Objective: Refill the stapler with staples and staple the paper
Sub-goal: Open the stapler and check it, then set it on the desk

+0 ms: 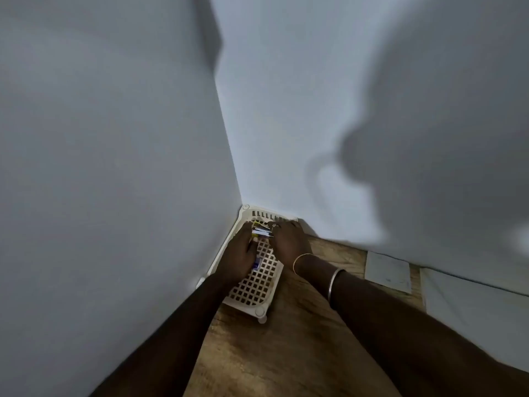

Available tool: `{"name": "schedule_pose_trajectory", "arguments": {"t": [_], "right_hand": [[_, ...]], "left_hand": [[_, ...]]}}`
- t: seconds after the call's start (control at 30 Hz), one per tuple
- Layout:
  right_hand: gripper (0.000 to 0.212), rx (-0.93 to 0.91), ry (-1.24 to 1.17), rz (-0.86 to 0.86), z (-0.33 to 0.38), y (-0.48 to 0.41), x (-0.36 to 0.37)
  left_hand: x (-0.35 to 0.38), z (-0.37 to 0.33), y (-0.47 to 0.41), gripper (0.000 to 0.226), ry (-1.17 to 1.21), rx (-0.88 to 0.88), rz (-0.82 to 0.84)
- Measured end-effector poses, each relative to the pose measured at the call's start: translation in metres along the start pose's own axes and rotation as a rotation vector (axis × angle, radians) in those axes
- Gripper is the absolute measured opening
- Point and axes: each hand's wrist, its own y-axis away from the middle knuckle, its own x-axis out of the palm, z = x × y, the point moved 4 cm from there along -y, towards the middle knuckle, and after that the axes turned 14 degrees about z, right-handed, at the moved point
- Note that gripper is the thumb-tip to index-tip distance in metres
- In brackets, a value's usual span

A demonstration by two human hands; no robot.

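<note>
Two arms, bare as far as they show, end in the left hand [239,253] and the right hand [289,239]. The right arm wears a thin gold-coloured bangle [300,257] at the wrist and a wider silver-coloured bangle [335,282] slightly higher on the forearm. One right-hand finger may carry a small ring [274,225], though blur leaves this unsure.

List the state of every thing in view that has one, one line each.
white basket: sits in the corner on the wooden surface.
left hand: inside the basket, on small items; grip unclear.
right hand: inside the basket, over the same items; grip unclear.
small items: between the hands, too blurred to identify.
paper: flat on the surface, untouched.
</note>
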Motion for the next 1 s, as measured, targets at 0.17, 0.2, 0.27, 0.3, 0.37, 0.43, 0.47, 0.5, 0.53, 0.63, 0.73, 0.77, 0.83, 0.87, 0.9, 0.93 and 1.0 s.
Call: {"name": "schedule_pose_trajectory", "arguments": {"t": [0.17, 0.2, 0.27, 0.3, 0.37, 0.43, 0.47, 0.5, 0.53, 0.63, 0.73, 0.77, 0.83, 0.87, 0.9, 0.93, 1.0], "right_hand": [[0.03, 0.051, 0.042, 0.006, -0.001, -0.007, -0.001], [0.031, 0.051, 0.029, 0.003, 0.0, -0.008, -0.001], [0.034, 0.05, -0.001, -0.018, 0.0, -0.008, -0.005], [0.035, 0.047, -0.01, -0.023, 0.0, -0.008, -0.006], [0.034, 0.036, -0.057, -0.048, -0.002, -0.006, -0.007], [0.031, 0.031, -0.108, -0.087, -0.006, 0.001, -0.009], [0.03, 0.033, -0.139, -0.111, -0.008, 0.006, -0.009], [0.029, 0.039, -0.196, -0.131, -0.012, 0.013, -0.01], [0.027, 0.047, -0.304, -0.159, -0.016, 0.02, -0.01], [0.021, 0.1, -0.803, -0.223, -0.024, 0.051, -0.014], [0.023, 0.175, -1.163, -0.276, -0.031, 0.089, -0.02], [0.023, 0.174, -1.236, -0.277, -0.033, 0.102, -0.024], [0.02, 0.136, -1.352, -0.275, -0.038, 0.131, -0.032], [0.017, 0.117, -1.399, -0.271, -0.04, 0.146, -0.036], [0.015, 0.103, -1.437, -0.268, -0.042, 0.161, -0.039], [0.014, 0.088, -1.475, -0.262, -0.043, 0.174, -0.043], [0.011, 0.059, -1.537, -0.258, -0.047, 0.199, -0.051]], "left_hand": [[0.0, 0.011, -0.005, 0.041, 0.048, -0.182, 0.087], [0.001, 0.012, -0.006, 0.042, 0.04, -0.201, 0.087], [0.002, 0.014, -0.007, 0.043, 0.049, -0.216, 0.081], [0.002, 0.014, -0.008, 0.042, 0.076, -0.234, 0.071], [0.001, 0.013, -0.008, 0.041, 0.139, -0.277, 0.037], [0.001, 0.01, -0.006, 0.04, 0.216, -0.312, -0.012], [0.0, 0.006, -0.005, 0.04, 0.255, -0.328, -0.044], [-0.001, 0.0, -0.002, 0.04, 0.3, -0.339, -0.08], [-0.001, -0.007, 0.0, 0.043, 0.348, -0.336, -0.116], [0.003, -0.031, 0.011, 0.054, 0.526, -0.3, -0.178], [0.014, -0.049, 0.02, 0.053, 0.708, -0.336, -0.204], [0.02, -0.056, 0.022, 0.054, 0.761, -0.337, -0.207], [0.035, -0.077, 0.029, 0.047, 0.866, -0.316, -0.175], [0.045, -0.088, 0.032, 0.039, 0.924, -0.293, -0.129], [0.057, -0.101, 0.037, 0.031, 1.006, -0.258, -0.068], [0.067, -0.114, 0.041, 0.025, 1.11, -0.219, -0.013], [0.085, -0.139, 0.049, 0.021, 1.317, -0.17, 0.048]]}}
